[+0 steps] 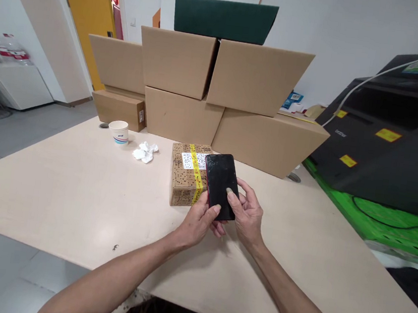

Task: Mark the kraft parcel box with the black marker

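Note:
A black phone point(220, 181) with a dark screen is held above the beige table point(74, 196). My left hand point(198, 224) grips its lower left edge, thumb on the glass. My right hand point(247, 214) holds the lower right side, with its thumb resting on the screen. Just behind the phone lies a small brown parcel point(183, 179) with a yellow tape band and a white label with a code on top. The phone hides the parcel's right edge.
Stacked cardboard boxes point(216, 96) with a dark green box point(224, 19) on top stand at the table's back. A paper cup point(119, 132) and crumpled tissue point(144, 151) lie to the left. A black printer point(398, 134) sits on a green surface at right.

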`<state>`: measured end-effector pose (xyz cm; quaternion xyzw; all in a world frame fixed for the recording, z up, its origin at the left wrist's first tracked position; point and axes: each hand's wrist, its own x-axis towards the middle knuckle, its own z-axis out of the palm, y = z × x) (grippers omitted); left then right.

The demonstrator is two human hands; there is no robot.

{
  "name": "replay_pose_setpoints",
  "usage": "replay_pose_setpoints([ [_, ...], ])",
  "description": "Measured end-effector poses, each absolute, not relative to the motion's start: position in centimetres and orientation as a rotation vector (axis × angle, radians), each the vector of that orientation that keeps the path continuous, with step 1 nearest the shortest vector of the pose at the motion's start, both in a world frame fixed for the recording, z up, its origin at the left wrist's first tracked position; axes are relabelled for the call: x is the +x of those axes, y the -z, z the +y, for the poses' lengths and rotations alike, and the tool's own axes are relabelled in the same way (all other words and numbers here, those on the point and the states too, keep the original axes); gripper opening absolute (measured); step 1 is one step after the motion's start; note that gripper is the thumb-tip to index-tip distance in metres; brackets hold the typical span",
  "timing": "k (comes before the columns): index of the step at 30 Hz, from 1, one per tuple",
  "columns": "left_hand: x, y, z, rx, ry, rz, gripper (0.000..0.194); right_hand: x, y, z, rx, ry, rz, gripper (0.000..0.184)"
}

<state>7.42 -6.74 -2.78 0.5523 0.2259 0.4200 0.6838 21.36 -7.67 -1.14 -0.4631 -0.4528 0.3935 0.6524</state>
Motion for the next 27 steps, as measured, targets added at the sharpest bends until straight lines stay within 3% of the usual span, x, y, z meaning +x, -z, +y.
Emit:
replay_pose_setpoints([
  [27,7.31,3.74,-6.13,1.224,-0.935,0.568,0.075,21.94,1.55,-7.69,-1.062,-0.985,-1.135,0.071],
])
